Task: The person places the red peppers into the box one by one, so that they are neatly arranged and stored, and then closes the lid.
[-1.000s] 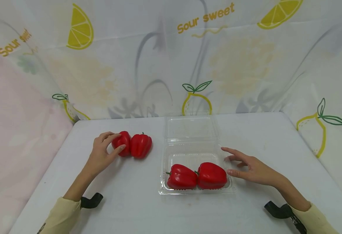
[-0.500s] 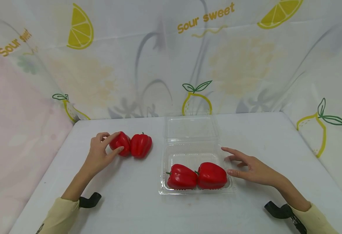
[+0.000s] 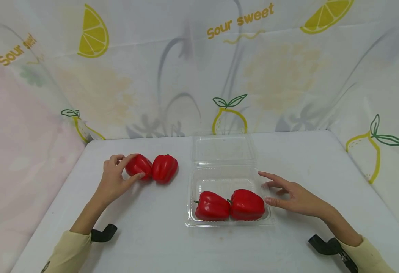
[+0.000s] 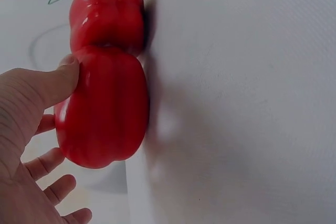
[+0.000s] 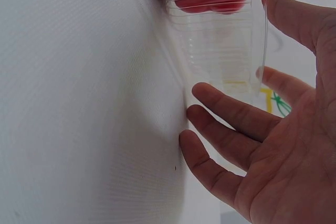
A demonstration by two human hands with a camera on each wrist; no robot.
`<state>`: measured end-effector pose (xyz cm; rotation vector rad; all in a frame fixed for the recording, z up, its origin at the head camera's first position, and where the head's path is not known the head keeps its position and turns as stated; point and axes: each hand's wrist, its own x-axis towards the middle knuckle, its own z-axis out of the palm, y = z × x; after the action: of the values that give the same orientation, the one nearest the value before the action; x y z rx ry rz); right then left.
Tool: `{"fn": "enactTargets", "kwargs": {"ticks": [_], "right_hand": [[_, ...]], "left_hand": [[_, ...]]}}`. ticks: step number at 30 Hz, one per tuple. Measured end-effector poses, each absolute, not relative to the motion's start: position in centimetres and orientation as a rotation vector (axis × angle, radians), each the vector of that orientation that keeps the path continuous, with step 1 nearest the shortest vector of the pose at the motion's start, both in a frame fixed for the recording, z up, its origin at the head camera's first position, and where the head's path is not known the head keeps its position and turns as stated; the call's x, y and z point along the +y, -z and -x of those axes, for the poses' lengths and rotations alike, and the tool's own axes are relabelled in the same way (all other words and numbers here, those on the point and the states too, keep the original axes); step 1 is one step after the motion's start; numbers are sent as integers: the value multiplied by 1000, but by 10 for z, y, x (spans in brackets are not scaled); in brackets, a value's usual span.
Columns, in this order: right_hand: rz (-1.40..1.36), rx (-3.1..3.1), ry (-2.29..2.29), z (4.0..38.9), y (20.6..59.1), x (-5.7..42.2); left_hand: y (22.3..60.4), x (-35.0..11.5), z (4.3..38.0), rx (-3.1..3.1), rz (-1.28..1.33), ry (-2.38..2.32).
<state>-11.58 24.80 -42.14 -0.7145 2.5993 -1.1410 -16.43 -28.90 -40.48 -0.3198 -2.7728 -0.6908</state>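
Observation:
At the left of the table, my left hand (image 3: 112, 180) pinches a red bell pepper (image 3: 139, 167) between thumb and index finger. The left wrist view shows the thumb against this bell pepper (image 4: 105, 114), the other fingers spread loosely behind. A second red bell pepper (image 3: 165, 169) touches its right side. Two more bell peppers, one left (image 3: 213, 206) and one right (image 3: 247, 204), lie side by side in the front of a clear plastic clamshell box (image 3: 216, 184). My right hand (image 3: 296, 199) stays at the box's right edge, fingers loosely extended, thumb at the rim.
The box's clear lid (image 3: 223, 149) lies folded back behind it on the white table (image 3: 151, 235). A lemon-print cloth (image 3: 172, 76) hangs behind the table. Black wrist mounts (image 3: 104, 233) stick out beside both forearms.
My left hand has shifted slightly left, and the pepper in it has tilted leftward at its top. My right hand and the box have stayed still.

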Motion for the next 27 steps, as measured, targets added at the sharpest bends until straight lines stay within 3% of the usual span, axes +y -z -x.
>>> {"fn": "enactTargets", "kwargs": {"ticks": [27], "right_hand": [[698, 2608, 1121, 116, 422, 249]], "left_hand": [[406, -286, 167, -2848, 347, 791]]}}
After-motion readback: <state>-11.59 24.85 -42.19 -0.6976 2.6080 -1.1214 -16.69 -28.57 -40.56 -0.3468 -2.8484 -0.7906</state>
